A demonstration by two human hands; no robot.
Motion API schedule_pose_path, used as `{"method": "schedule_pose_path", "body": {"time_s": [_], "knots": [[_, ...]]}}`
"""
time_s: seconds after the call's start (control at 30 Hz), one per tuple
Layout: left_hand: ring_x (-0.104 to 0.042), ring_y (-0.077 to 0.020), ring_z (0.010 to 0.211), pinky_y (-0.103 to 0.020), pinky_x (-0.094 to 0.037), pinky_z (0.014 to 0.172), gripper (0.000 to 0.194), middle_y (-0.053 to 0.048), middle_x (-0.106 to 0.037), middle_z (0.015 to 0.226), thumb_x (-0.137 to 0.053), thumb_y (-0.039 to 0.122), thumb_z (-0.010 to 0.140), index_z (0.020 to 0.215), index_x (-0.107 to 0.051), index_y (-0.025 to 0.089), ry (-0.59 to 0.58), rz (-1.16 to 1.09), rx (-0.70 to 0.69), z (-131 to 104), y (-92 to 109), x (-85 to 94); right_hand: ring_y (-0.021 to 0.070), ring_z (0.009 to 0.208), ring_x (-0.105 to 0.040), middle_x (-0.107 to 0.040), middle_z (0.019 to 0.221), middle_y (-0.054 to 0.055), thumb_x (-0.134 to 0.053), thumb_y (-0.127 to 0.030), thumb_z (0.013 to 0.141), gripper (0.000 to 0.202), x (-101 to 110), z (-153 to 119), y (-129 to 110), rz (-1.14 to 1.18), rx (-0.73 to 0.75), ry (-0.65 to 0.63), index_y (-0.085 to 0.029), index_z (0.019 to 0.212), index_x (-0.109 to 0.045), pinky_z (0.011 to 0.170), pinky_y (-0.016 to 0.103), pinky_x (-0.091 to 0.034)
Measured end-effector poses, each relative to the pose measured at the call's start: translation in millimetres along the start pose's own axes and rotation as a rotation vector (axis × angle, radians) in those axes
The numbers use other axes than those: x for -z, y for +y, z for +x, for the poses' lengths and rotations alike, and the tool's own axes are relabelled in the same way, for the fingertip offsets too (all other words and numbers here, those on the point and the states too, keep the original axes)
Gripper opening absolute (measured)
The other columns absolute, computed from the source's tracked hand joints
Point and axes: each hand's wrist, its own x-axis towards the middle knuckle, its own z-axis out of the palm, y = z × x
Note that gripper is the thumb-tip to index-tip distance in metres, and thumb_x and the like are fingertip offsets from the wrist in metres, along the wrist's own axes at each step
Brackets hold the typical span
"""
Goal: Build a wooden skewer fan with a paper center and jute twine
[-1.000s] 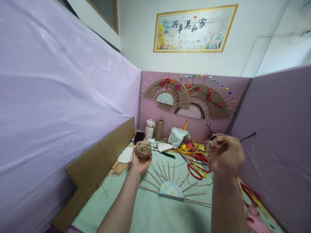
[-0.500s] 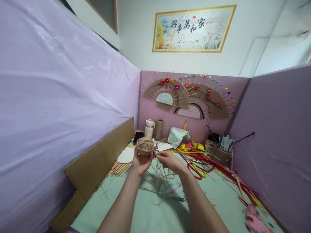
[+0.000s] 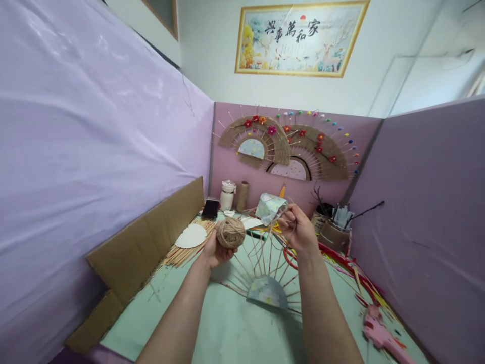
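Note:
A ball of brown jute twine (image 3: 232, 233) rests in my left hand (image 3: 216, 253), the fingers curled round its underside and left side. My right hand (image 3: 299, 227) is raised to the right of it, fingers closed on a loose strand of the twine, which hangs in loops below. Under the hands, a half-round piece covered in pale floral fabric (image 3: 267, 291) lies on the green table, with thin sticks (image 3: 280, 263) fanning out from its curved edge. My right forearm hides some of the sticks on the right side.
A white scalloped card (image 3: 190, 236) lies on thin wooden sticks (image 3: 174, 255) beside a cardboard strip (image 3: 147, 253). At the back stand a white jar (image 3: 228, 195) and a twine spool (image 3: 243, 197). A pink glue gun (image 3: 379, 328) lies at right. Finished fans (image 3: 257, 136) hang on the pink panel.
My right hand has moved up and right, away from the ball, drawing the strand along. The fan-shaped piece below has come into clearer view.

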Motion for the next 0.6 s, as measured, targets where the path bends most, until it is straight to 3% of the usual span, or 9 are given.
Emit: {"method": "schedule_pose_path", "body": {"time_s": [0.13, 0.37, 0.47, 0.53, 0.6], "knots": [[-0.065, -0.0210, 0.055, -0.027, -0.050, 0.043, 0.064, -0.018, -0.071, 0.082, -0.041, 0.063, 0.088, 0.118, -0.059, 0.010, -0.065, -0.053, -0.051, -4, 2, -1.4, 0.0036, 0.040, -0.028, -0.033, 0.052, -0.011, -0.066, -0.025, 0.085, 0.019, 12, 8, 1, 0.037, -0.027, 0.099, -0.019, 0.073, -0.053, 0.042, 0.012, -0.033], [-0.065, -0.0207, 0.059, -0.027, -0.051, 0.045, 0.062, -0.017, -0.071, 0.086, -0.042, 0.062, 0.088, 0.120, -0.059, 0.013, -0.044, -0.055, -0.090, -4, 0, -6.0, 0.0034, 0.038, -0.032, -0.037, 0.051, -0.010, -0.059, -0.024, 0.093, 0.023, 41, 39, 54, -0.072, -0.279, 0.208, -0.017, 0.072, -0.053, 0.041, 0.014, -0.035], [-0.065, -0.0204, 0.060, -0.027, -0.050, 0.046, 0.061, -0.015, -0.070, 0.084, -0.040, 0.063, 0.088, 0.119, -0.059, 0.013, -0.060, -0.049, -0.090, -3, -1, -6.4, 0.0087, 0.061, -0.058, -0.062, 0.082, -0.001, -0.057, -0.031, 0.094, 0.017, 45, 65, 76, -0.136, -0.364, 0.265, -0.014, 0.098, -0.061, 0.055, 0.023, -0.051], [-0.064, -0.0203, 0.060, -0.026, -0.050, 0.046, 0.061, -0.014, -0.070, 0.083, -0.038, 0.063, 0.089, 0.118, -0.059, 0.014, -0.065, -0.053, -0.099, -3, 0, -6.3, 0.0166, 0.086, -0.065, -0.063, 0.108, 0.006, -0.058, -0.033, 0.094, 0.027, 43, 83, 87, -0.171, -0.396, 0.293, -0.015, 0.115, -0.059, 0.072, 0.034, -0.056], [-0.064, -0.0204, 0.061, -0.026, -0.049, 0.046, 0.061, -0.014, -0.069, 0.083, -0.037, 0.064, 0.089, 0.115, -0.060, 0.013, -0.068, -0.065, -0.112, -3, 1, -5.8, 0.0206, 0.098, -0.063, -0.061, 0.119, 0.008, -0.059, -0.033, 0.093, 0.032, 38, 99, 95, -0.201, -0.400, 0.311, -0.016, 0.121, -0.057, 0.081, 0.040, -0.055]]}}
